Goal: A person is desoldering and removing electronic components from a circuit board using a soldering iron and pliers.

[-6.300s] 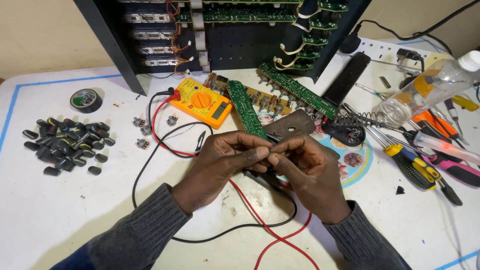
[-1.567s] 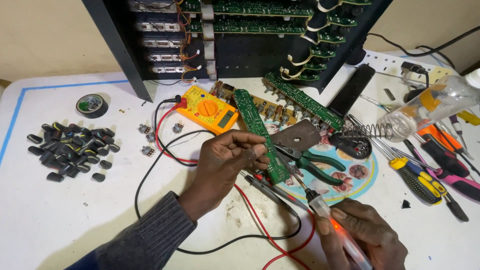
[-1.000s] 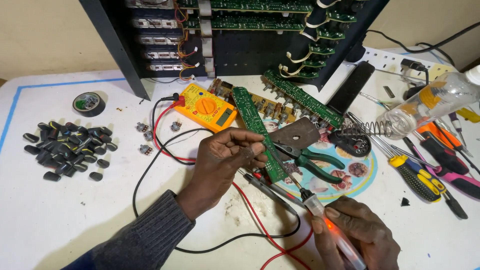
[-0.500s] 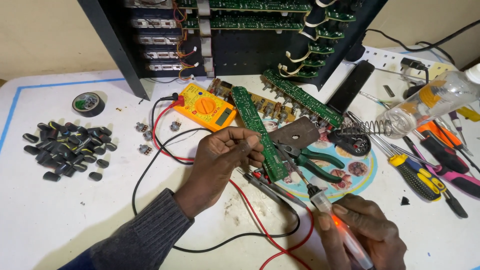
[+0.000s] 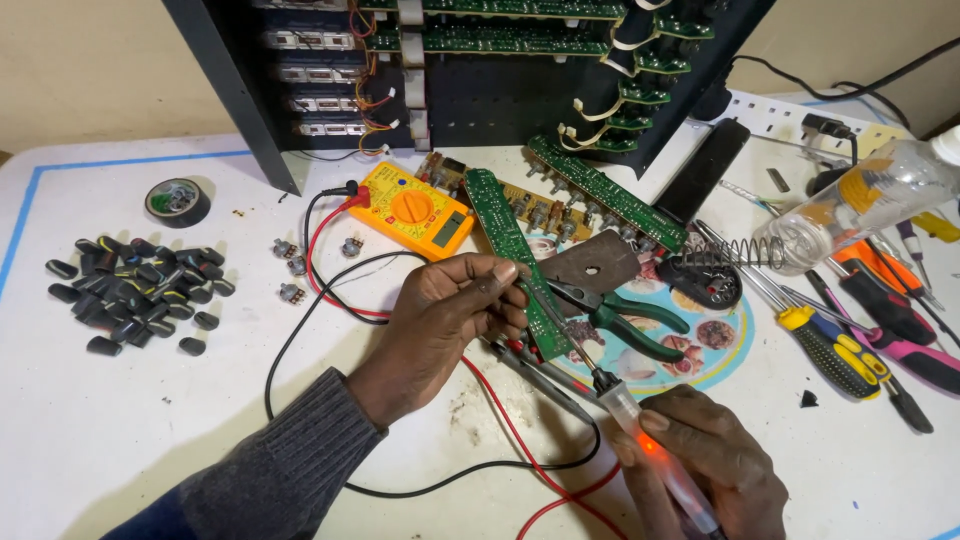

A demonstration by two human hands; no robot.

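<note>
My left hand [image 5: 450, 315] pinches the near part of a long narrow green circuit board [image 5: 505, 235] that runs up toward the yellow multimeter [image 5: 412, 210]. My right hand [image 5: 705, 465] grips a soldering iron [image 5: 640, 425] with a clear body and an orange glow; its thin tip points up-left to the board beside my left fingers. Red and black probe leads [image 5: 540, 375] lie on the table between my hands, their wires looping back to the multimeter.
Green-handled pliers [image 5: 620, 318] and a metal plate [image 5: 590, 265] lie just right of the board. A pile of black knobs [image 5: 135, 290] and a tape roll [image 5: 177, 200] sit left. Screwdrivers [image 5: 840, 350], a clear bottle [image 5: 860, 205] and a coil stand [image 5: 735, 255] are right. An open chassis [image 5: 480, 60] stands behind.
Six seconds ago both hands held the board together. My right hand has since drawn back toward me holding the soldering iron; over the last second both hands stay almost still.
</note>
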